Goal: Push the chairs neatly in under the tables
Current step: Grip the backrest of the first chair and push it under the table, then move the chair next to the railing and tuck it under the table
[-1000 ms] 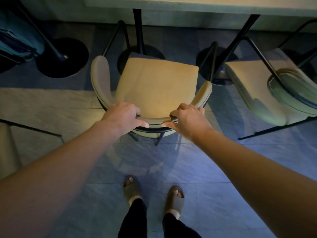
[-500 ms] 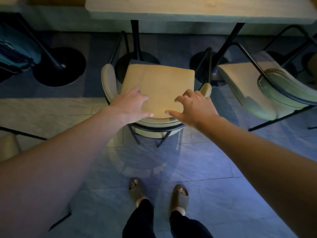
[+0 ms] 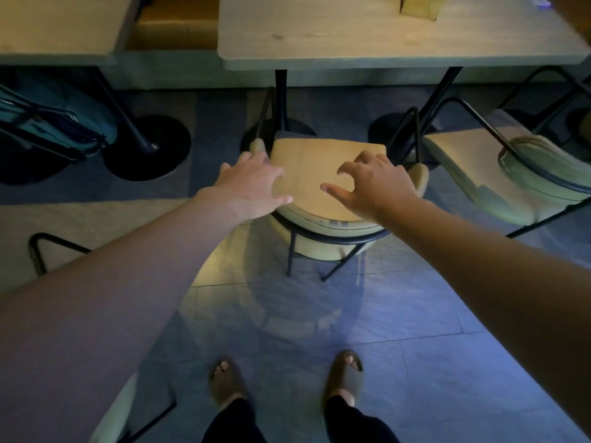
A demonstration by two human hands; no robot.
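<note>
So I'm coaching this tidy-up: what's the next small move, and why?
Probably turn to the chair on the right: it stands askew beside the table, while the middle chair sits squarely at the table and both hands, left and right, hover open.

Chair: seat front partly covered by the left hand and right hand; front legs lost in shadow under the table.
Table: far side cut off by the top edge; small box on it cropped, contents not legible.
Second chair: right part cut off by the frame edge.
Left table: only a corner showed.
Dark teal object beneath it: possibly a bag, too dim to tell.
Both forearms ran out of frame.
</note>
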